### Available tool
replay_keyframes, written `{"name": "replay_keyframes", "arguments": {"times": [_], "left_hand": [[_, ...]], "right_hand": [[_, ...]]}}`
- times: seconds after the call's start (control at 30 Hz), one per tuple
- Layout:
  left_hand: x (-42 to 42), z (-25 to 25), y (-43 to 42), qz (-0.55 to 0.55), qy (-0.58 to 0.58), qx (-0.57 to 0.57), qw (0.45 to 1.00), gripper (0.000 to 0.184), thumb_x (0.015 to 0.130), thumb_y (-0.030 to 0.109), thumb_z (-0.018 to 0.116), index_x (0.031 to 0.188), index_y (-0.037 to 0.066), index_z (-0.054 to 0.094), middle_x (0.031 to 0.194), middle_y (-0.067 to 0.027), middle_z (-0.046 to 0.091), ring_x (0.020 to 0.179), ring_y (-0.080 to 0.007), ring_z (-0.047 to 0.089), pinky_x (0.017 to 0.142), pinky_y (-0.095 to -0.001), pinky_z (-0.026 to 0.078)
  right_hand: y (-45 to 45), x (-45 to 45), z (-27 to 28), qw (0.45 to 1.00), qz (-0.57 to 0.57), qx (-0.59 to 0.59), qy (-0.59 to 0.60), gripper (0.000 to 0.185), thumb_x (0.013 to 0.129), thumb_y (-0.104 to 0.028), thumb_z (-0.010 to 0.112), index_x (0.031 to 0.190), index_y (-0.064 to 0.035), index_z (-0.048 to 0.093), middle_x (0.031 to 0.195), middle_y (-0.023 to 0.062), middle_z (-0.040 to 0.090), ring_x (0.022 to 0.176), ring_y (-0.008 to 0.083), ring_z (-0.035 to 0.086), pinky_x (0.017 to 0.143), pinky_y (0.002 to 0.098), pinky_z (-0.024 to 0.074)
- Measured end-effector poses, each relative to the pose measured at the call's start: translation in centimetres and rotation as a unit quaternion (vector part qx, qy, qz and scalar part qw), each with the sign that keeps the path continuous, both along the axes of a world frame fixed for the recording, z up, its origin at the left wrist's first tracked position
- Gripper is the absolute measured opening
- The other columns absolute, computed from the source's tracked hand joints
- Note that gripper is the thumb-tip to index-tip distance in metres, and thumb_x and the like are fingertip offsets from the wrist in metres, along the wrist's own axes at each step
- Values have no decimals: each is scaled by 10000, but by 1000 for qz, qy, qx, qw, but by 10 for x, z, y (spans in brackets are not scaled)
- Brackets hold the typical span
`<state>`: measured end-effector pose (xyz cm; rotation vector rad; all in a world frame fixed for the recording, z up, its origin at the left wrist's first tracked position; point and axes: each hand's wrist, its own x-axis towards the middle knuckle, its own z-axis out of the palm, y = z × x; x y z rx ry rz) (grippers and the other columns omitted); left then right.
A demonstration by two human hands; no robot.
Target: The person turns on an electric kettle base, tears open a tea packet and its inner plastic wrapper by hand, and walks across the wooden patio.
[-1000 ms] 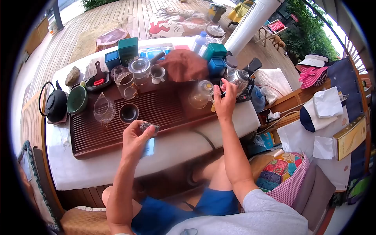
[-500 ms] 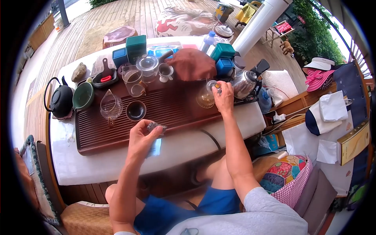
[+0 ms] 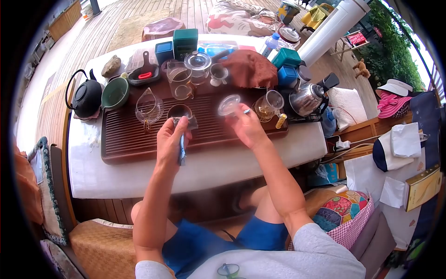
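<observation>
Over the right half of the slatted tray (image 3: 123,142), a clear round lid (image 3: 228,106) sits just beyond and left of the right hand (image 3: 251,128), whose fingers are closed on its near rim. Above the tray's front edge, the left hand (image 3: 171,135) is mostly curled, thumb and fingers pinching a crinkled packet (image 3: 191,123); a blue strip (image 3: 182,153) shows beneath. A dark cup (image 3: 180,111) stands just past that hand. Toward the tray's right edge stands a glass pot (image 3: 265,111), with a kettle (image 3: 304,98) beyond that edge.
</observation>
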<state>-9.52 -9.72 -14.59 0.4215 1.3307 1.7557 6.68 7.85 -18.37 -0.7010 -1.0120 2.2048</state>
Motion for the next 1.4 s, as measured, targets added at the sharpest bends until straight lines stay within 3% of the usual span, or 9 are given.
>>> {"name": "replay_keyframes", "arguments": {"times": [0.13, 0.27, 0.5, 0.67, 0.8, 0.93, 1.07, 1.23, 1.4], "left_hand": [[-9, -3, -2, 18, -18, 3, 1000, 257, 1003, 298, 636, 877, 97, 537, 691, -29, 582, 485, -51, 418, 453, -207, 312], [-12, 1, -6, 23, -24, 2, 999, 261, 1004, 286, 635, 863, 96, 526, 693, -26, 580, 487, -50, 415, 454, -205, 311], [-15, 0, -14, 12, -34, -12, 999, 246, 999, 276, 644, 872, 97, 535, 693, -30, 596, 491, -39, 414, 453, -192, 316], [-15, 5, -20, -19, -25, -37, 999, 246, 987, 304, 663, 891, 101, 562, 692, -23, 610, 499, -29, 427, 453, -187, 324], [-8, 7, -21, -41, -4, -42, 998, 225, 955, 294, 712, 986, 90, 624, 724, 34, 605, 560, -11, 478, 482, -173, 360], [-3, 3, -17, -103, 0, -57, 993, 228, 928, 242, 750, 992, 67, 619, 795, 54, 618, 628, 1, 499, 526, -167, 388], [2, 2, -9, -120, 14, -71, 990, 281, 912, 212, 765, 1065, 47, 597, 860, 17, 663, 707, -15, 583, 581, -169, 452], [2, -2, -2, -154, 19, -8, 988, 382, 877, 150, 788, 1162, 19, 571, 931, -27, 684, 785, -69, 639, 701, -191, 512], [6, -5, 4, -143, 109, -75, 981, 201, 962, 173, 687, 948, -27, 683, 827, -6, 677, 736, -53, 602, 665, -202, 494]], "right_hand": [[-16, -28, -44, 956, 45, 160, -239, 191, 1002, -168, 604, 1107, -11, 575, 945, 49, 648, 820, 110, 612, 756, 279, 526], [-21, -41, -57, 890, 48, 315, -327, 221, 963, -165, 629, 1095, 9, 603, 892, 76, 651, 790, 139, 609, 732, 309, 504], [-19, -46, -42, 908, 23, 272, -318, 220, 954, -126, 607, 1094, 38, 652, 892, 102, 691, 804, 153, 645, 754, 327, 519], [-8, -29, -47, 860, 5, 333, -386, 209, 907, -98, 605, 1059, 7, 702, 892, 156, 726, 826, 212, 695, 763, 361, 538], [1, -19, -47, 802, -45, 437, -405, 222, 943, -176, 630, 1058, 3, 694, 873, 114, 727, 798, 177, 683, 738, 340, 536], [-25, -14, 2, 935, 59, 312, -156, 339, 999, -330, 635, 1168, -39, 672, 917, 24, 669, 843, 103, 594, 768, 255, 494], [-52, -9, 28, 896, 189, 393, -85, 369, 960, -236, 700, 1268, -44, 631, 1066, 33, 645, 931, 85, 578, 818, 248, 491], [-47, -3, 21, 954, 170, 239, -64, 375, 971, -195, 661, 1299, -29, 588, 1057, 48, 662, 930, 101, 611, 789, 250, 524], [-44, 6, 21, 965, 120, 217, -85, 318, 992, -162, 562, 1289, -50, 558, 988, 29, 673, 821, 90, 609, 718, 247, 516]]}}
